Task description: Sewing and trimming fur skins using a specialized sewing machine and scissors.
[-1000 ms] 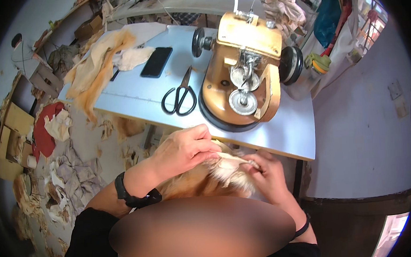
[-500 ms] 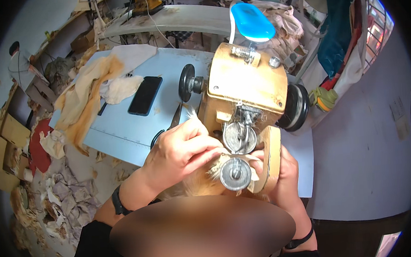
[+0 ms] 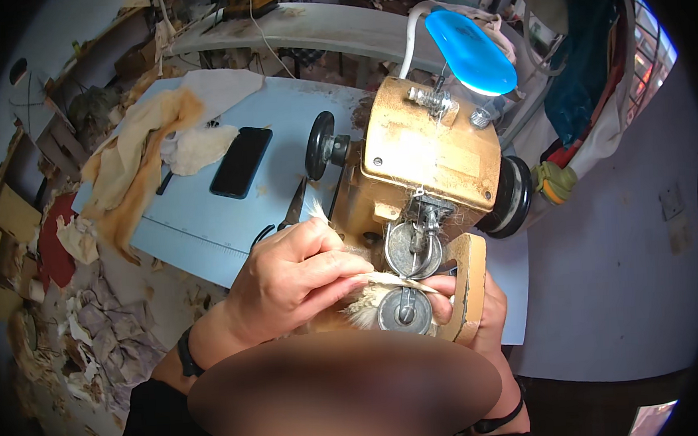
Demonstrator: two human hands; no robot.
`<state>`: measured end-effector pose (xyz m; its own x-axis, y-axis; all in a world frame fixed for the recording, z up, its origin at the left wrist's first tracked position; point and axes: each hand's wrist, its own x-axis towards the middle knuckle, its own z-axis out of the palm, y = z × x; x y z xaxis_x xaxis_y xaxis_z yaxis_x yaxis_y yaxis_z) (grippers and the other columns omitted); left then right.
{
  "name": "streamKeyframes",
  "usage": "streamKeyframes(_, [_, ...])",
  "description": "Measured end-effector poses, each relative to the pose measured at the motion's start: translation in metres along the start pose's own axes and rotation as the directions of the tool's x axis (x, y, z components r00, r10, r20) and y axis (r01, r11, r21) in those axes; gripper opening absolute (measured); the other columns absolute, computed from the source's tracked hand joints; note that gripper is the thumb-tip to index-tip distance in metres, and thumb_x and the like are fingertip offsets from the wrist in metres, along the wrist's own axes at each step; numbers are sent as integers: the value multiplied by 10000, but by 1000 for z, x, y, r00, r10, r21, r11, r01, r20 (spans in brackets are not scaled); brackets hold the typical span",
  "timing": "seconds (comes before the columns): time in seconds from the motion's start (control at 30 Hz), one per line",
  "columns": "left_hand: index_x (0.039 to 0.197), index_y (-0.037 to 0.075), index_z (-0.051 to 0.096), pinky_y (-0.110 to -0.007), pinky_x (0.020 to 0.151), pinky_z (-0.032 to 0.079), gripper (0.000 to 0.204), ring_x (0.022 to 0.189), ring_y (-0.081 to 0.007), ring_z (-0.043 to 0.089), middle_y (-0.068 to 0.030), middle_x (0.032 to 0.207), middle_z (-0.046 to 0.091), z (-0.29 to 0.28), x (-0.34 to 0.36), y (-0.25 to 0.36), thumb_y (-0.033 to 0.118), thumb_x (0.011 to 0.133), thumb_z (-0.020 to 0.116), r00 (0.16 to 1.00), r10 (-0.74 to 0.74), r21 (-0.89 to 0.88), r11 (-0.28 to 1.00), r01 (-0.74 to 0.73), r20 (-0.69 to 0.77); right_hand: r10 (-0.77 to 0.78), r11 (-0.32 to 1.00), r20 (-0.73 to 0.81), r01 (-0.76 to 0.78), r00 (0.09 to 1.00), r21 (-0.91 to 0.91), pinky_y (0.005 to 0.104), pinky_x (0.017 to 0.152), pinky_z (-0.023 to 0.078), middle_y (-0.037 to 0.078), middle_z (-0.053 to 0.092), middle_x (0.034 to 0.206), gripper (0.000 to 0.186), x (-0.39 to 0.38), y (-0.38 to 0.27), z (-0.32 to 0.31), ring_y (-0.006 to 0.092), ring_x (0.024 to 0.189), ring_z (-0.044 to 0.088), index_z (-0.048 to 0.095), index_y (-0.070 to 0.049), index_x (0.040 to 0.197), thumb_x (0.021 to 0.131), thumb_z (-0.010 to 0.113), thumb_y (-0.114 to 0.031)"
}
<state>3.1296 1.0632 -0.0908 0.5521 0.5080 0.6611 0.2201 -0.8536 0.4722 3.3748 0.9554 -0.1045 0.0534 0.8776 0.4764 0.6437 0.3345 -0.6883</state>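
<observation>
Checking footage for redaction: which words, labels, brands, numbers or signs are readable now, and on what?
No text is clear enough to quote.
Ruler markings along the light-blue table: too small to read.
Tan machine: no readable text on its top.
Blue lamp: nothing readable.
Phone: screen dark, no text visible.

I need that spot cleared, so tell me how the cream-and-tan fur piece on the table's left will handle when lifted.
The fur piece will probably be floppy: its lower end droops past the table. It looks thin, so likely light for its size. Spread out, it seems unlikely to roll.
</observation>
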Motion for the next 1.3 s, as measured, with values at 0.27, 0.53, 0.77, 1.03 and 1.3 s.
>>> streamKeyframes(0.27, [1016,105,816,-303,603,469,264,671,-163,572,-20,831,575,0,-7,-2,68,763,877,1000,1,14,1000,-1,4,-48,999,-62,48,997,-7,344,683,510,86,722,895,225,1,5,7,218,766,661,780,-14,960,940,778,-238])
streamKeyframes(0.53, [1057,103,804,-316,623,501,295,706,-182,620,-32,856,606,-3,-8,1,19,777,846,1000,9,37,999,-9,4,-50,999,-64,50,997,1,339,680,510,80,718,890,211,0,9,5,213,772,659,783,-13,961,931,788,-222])
streamKeyframes(0.77, [1016,102,771,-342,645,545,234,743,-211,674,-38,878,636,0,0,8,48,796,831,1000,17,75,997,-17,-1,89,995,-36,-87,995,52,293,705,498,67,685,916,114,-9,10,-5,168,802,650,779,8,970,871,793,-46])
streamKeyframes(1.03, [1015,87,763,-335,674,566,136,783,-219,707,-49,942,688,11,-4,2,116,886,796,984,-177,-41,983,178,23,53,998,-63,-55,997,-33,284,626,418,42,544,799,212,-21,20,-15,149,700,536,742,20,957,752,782,59])
streamKeyframes(1.3, [993,49,767,-314,741,567,136,860,-228,715,-80,983,724,19,-10,4,43,863,803,980,-200,-157,967,201,18,-4,997,-113,-4,994,-73,298,575,376,57,485,744,243,-27,26,-21,171,643,490,713,20,925,705,737,119])
